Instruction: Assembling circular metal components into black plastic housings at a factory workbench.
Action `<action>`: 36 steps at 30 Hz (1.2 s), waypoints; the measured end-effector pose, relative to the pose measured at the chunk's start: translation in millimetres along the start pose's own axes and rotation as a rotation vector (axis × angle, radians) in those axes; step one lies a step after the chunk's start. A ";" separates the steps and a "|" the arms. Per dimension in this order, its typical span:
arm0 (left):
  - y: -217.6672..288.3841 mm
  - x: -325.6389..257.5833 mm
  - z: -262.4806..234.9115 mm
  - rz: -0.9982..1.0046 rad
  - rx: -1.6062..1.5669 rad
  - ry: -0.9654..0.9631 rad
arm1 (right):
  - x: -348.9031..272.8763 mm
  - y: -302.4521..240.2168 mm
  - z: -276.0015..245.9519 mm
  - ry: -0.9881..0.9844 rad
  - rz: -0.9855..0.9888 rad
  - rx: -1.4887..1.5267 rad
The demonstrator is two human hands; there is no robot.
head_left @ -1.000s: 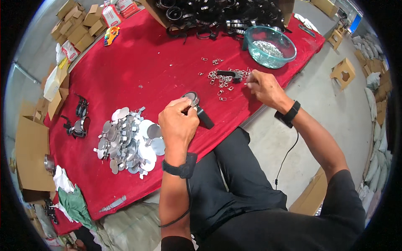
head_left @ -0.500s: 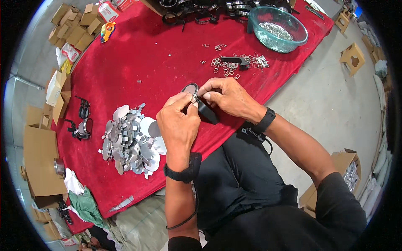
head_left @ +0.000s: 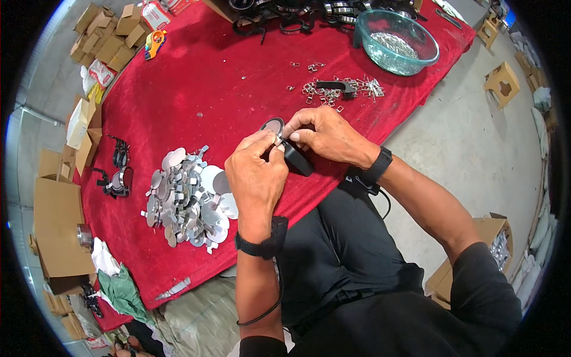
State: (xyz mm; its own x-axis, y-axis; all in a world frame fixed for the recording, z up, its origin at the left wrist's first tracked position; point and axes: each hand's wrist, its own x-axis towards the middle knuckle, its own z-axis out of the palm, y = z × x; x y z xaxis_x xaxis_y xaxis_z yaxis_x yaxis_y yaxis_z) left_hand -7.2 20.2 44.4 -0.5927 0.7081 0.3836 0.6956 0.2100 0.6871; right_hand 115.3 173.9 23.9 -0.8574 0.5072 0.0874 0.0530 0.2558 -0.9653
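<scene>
My left hand [head_left: 257,178] is closed at the near edge of a round, dark-rimmed metal piece [head_left: 273,125], thumb and fingers pinching it. My right hand [head_left: 333,138] pinches at the right side of the same piece, its fingertips close to the left ones. From under the fingers a black block-shaped part [head_left: 298,160] slants toward my lap; whether it is joined to the round piece I cannot tell. Left of my left hand lies a heap of flat metal discs with tabs [head_left: 189,199]. Beyond the right hand, small metal clips [head_left: 310,90] lie around a black handle [head_left: 334,87].
A clear green bowl [head_left: 405,69] of small metal parts stands at the far right of the red cloth [head_left: 166,107]. Black ring-shaped parts [head_left: 291,27] crowd the back. Two black-and-metal assemblies [head_left: 119,181] lie at left, near a cardboard box [head_left: 56,220]. A plastic stool [head_left: 502,85] stands on the floor.
The whole view has shifted slightly. Both hands keep their pinch on the round piece, with only small finger movement.
</scene>
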 end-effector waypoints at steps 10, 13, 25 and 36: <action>4.2 3.2 -4.9 0.003 0.031 -0.059 | 1.1 4.1 0.0 0.043 -0.043 0.054; 6.5 5.0 -5.2 0.021 0.039 -0.070 | 1.5 4.8 1.8 0.074 -0.039 0.077; 12.5 5.6 -5.2 -0.018 0.093 -0.106 | -4.3 14.5 12.1 0.101 0.074 0.319; 19.8 6.0 -3.6 -0.030 0.127 -0.110 | 0.0 19.2 20.6 0.182 0.045 0.325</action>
State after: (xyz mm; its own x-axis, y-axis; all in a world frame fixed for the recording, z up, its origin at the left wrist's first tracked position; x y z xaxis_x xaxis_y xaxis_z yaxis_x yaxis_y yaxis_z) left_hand 1.5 26.2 62.5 -0.5705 0.7686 0.2895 0.7282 0.3104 0.6110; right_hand 105.8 161.9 0.3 -0.7511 0.6576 0.0572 -0.1020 -0.0300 -0.9943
